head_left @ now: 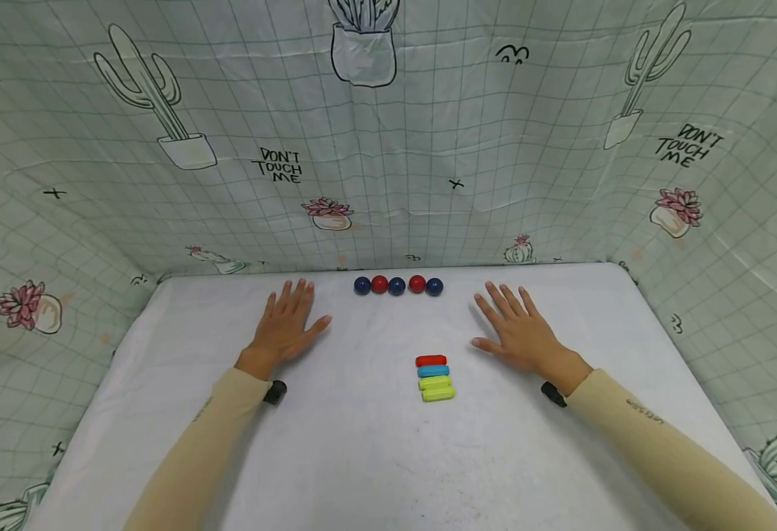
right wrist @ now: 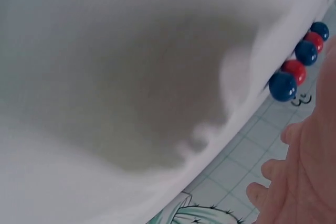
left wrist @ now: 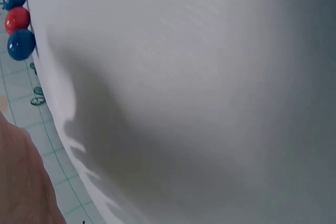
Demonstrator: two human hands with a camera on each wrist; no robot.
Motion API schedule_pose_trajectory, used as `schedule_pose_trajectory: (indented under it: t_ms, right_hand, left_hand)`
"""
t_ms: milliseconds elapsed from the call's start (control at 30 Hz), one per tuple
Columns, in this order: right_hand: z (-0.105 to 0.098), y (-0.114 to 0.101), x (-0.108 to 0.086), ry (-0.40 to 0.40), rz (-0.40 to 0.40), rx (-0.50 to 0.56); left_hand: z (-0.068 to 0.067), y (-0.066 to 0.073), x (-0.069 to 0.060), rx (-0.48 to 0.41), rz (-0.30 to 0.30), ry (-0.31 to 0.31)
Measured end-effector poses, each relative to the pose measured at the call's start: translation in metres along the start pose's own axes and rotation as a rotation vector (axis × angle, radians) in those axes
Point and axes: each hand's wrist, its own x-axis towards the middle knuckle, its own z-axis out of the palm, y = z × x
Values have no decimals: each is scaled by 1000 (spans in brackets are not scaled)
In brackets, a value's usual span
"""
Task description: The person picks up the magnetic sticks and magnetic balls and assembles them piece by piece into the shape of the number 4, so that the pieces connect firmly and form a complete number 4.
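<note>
My left hand (head_left: 284, 328) is spread with straight fingers over the left part of the white table, holding nothing. On the other side my right hand (head_left: 523, 333) is likewise spread, palm down, with nothing in it. Between them, along the far edge, runs a row of balls: a blue ball (head_left: 362, 285) at the left end, a red ball (head_left: 379, 285) beside it, and more in both colours. Closer in, a red stick (head_left: 431, 361), a blue stick (head_left: 433, 371) and two yellow-green sticks (head_left: 436, 389) lie stacked in a column, nearer to my right hand.
The white table (head_left: 335, 457) ends at a hanging grid-patterned cloth (head_left: 415, 133) with cactus drawings, which also closes off both sides. A black wrist strap (head_left: 275, 392) sits at the left wrist, another black strap (head_left: 553, 394) at the right.
</note>
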Motion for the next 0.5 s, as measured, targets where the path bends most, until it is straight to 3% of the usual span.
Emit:
schedule_pose_trajectory:
  t_ms: [500]
  right_hand:
    - [6,-32,3,47,-115,44]
  left_hand:
    - [11,30,11,-41,47,4]
